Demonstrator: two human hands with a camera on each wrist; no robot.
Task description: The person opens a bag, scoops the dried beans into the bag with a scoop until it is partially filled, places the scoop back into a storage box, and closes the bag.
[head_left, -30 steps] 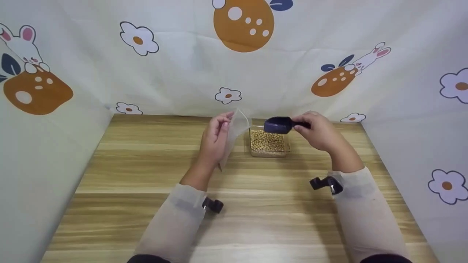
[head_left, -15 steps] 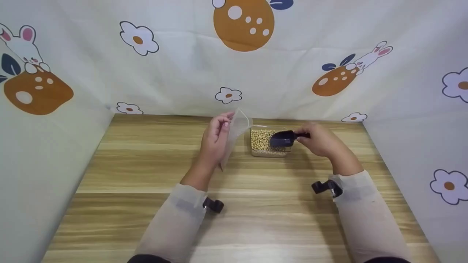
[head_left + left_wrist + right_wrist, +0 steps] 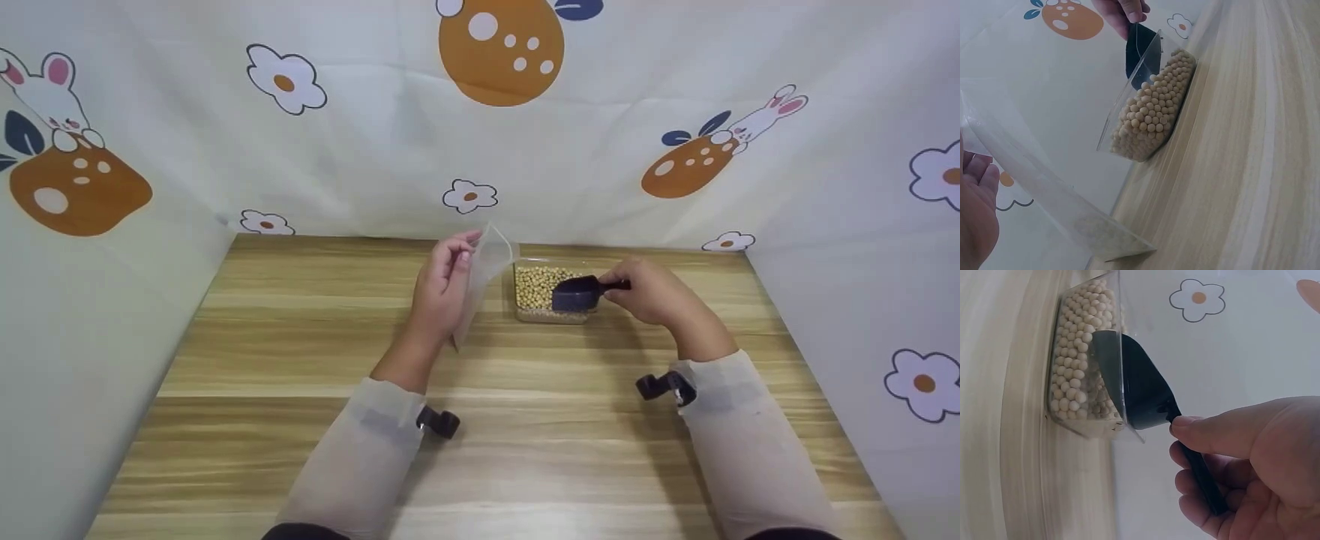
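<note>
My left hand point(image 3: 441, 292) holds a translucent plastic bag point(image 3: 486, 262) upright, its mouth spread apart. In the left wrist view, a small heap of pale beans point(image 3: 1103, 233) shows through the bag's bottom, which is at the tabletop. My right hand point(image 3: 654, 294) grips a black scoop point(image 3: 576, 293) by its handle, thumb on top and fingers curled beneath. The scoop's blade dips into a clear box point(image 3: 553, 318) of soybeans point(image 3: 534, 285), its tip among them in the right wrist view. The inside of the blade is partly hidden.
The box stands on a wood-grain table point(image 3: 300, 337), near its back edge and just right of the bag. A pale curtain point(image 3: 360, 150) printed with oranges, rabbits and flowers closes off the back and both sides.
My right hand has lowered the scoop from beside the bag's mouth into the soybeans, then shifted it slightly left and toward me. My left hand and the bag have stayed in place.
</note>
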